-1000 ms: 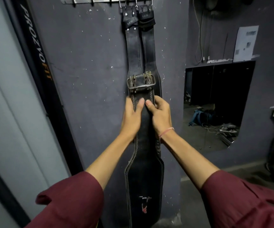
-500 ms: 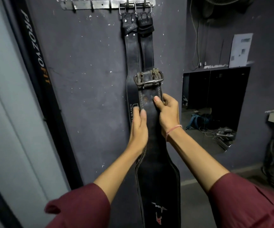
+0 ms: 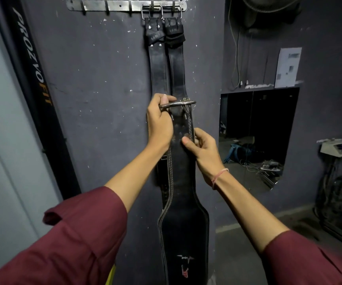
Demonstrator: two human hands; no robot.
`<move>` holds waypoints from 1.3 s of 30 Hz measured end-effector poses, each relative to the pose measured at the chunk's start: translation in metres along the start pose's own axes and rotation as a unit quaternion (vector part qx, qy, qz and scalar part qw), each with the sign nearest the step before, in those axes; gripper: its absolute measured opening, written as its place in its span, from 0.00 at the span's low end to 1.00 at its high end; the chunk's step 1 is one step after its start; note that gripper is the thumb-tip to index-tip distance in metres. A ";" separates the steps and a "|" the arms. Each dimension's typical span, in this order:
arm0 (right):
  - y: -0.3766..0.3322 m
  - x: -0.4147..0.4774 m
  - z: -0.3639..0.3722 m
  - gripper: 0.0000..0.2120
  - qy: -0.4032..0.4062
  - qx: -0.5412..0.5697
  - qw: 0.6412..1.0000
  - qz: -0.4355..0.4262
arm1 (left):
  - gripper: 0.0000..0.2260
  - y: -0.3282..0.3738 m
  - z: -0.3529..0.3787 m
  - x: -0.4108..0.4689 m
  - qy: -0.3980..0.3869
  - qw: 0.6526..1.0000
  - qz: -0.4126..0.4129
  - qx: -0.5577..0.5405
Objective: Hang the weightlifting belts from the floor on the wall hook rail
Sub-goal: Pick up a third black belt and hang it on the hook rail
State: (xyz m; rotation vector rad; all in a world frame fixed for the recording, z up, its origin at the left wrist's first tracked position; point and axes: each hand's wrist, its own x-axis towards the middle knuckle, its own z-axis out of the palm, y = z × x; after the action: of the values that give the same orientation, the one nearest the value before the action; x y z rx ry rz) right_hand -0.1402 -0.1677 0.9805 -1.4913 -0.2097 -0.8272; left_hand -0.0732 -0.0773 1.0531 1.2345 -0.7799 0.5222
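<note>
A metal hook rail [image 3: 114,5] is fixed high on the dark wall. Two black leather belts [image 3: 167,64] hang side by side from its right-hand hooks by their buckles. In front of them I hold a third black belt [image 3: 183,223] upright, its wide part hanging toward the floor. My left hand [image 3: 158,122] pinches the left end of its metal buckle [image 3: 178,104], which is tipped flat. My right hand [image 3: 202,147] grips the strap a little below the buckle, thumb on its front.
A black upright bar with "PROZVOFIT" lettering [image 3: 32,58] leans at the left, beside a pale panel. A mirror [image 3: 258,136] is set in the wall to the right, under a paper notice [image 3: 288,67]. Equipment and cables [image 3: 338,182] stand at the far right.
The held belt has risen in front of the hanging ones. My left hand moved up from the strap to the buckle, and the buckle tipped from facing me to lying flat.
</note>
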 end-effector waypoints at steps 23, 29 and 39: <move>-0.001 0.064 0.086 0.09 0.135 -0.246 0.944 -0.175 | 0.07 -0.035 -0.052 0.031 0.037 0.991 -0.123 0.043; 0.006 0.120 0.092 0.16 0.169 -0.253 0.938 -0.164 | 0.09 -0.067 -0.050 0.059 0.024 0.995 -0.061 -0.070; 0.013 0.253 0.077 0.19 0.166 -0.214 0.929 -0.251 | 0.19 -0.097 -0.003 0.188 0.131 0.991 0.022 0.011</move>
State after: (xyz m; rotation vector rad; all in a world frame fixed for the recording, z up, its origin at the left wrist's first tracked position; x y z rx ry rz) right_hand 0.0765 -0.1875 1.1316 -1.6947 -0.1644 -1.6049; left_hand 0.1187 -0.1108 1.1353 1.1420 -0.5805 0.7149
